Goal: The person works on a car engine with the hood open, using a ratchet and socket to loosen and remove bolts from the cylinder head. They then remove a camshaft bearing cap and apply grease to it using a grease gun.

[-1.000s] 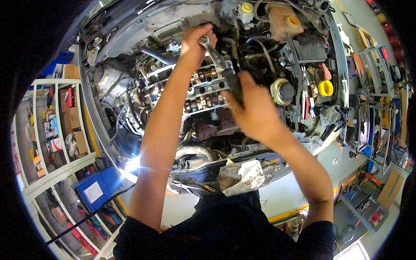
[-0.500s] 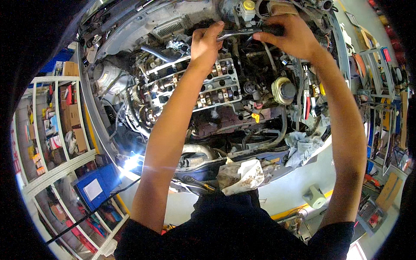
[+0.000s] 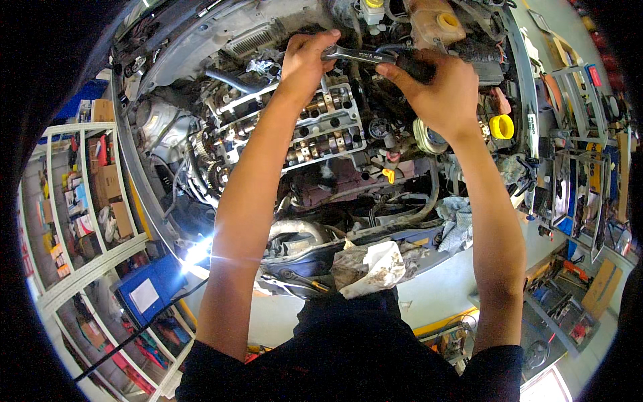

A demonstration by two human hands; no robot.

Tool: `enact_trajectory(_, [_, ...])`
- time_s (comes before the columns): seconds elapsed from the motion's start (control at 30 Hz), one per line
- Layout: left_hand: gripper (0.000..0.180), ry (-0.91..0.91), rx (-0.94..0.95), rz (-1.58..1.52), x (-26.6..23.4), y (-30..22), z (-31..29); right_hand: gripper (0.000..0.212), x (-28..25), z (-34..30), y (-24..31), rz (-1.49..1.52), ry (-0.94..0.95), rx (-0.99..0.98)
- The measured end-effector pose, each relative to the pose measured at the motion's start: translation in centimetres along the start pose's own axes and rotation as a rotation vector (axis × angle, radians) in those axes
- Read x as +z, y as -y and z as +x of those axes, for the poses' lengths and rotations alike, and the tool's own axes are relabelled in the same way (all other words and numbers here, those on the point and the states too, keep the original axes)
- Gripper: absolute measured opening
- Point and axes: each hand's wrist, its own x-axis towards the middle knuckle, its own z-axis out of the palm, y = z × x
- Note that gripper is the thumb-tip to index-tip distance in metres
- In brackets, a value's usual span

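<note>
Over the far side of an open engine, my left hand is closed around the head end of a metal ratchet wrench. My right hand grips its dark handle, thumb laid along the shaft. What the wrench's head sits on is hidden by my left hand and cannot be made out, though a metal shaft shows just below it. Beneath my left forearm lies the uncovered cylinder head, its camshafts and cam gears in view. A yellow dipstick handle stands in front of it.
A tan coolant reservoir sits beyond my right hand, and a yellow ring lies right of it. Dirty cloths rest on the front edge. A bright lamp shines at left. Shelving and a tool cart flank the car.
My right hand has swung the wrench handle nearer to me, while my left hand stays at the head end. The view has shifted slightly, and the reservoir now shows more fully.
</note>
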Motion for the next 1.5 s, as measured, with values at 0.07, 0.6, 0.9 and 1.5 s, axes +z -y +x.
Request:
enact_trajectory(0.07, [0.050,0.016,-0.003,0.021,-0.3,0.1,0.0,0.055,0.0,-0.7,0.6,0.019,-0.002,0.041])
enact_trajectory(0.6, [0.032,0.016,0.026,0.072,-0.1,0.1,0.1,0.048,0.4,-1.9,1.3,0.095,-0.074,0.105])
enact_trajectory(0.9, [0.033,0.026,0.013,0.107,0.0,-0.2,-0.3,0.047,0.6,-2.6,2.1,0.151,-0.145,0.103])
enact_trajectory(1.5, [0.033,0.016,-0.051,0.131,1.8,-1.8,-3.9,0.048,-2.7,-4.0,1.7,0.090,0.000,0.117])
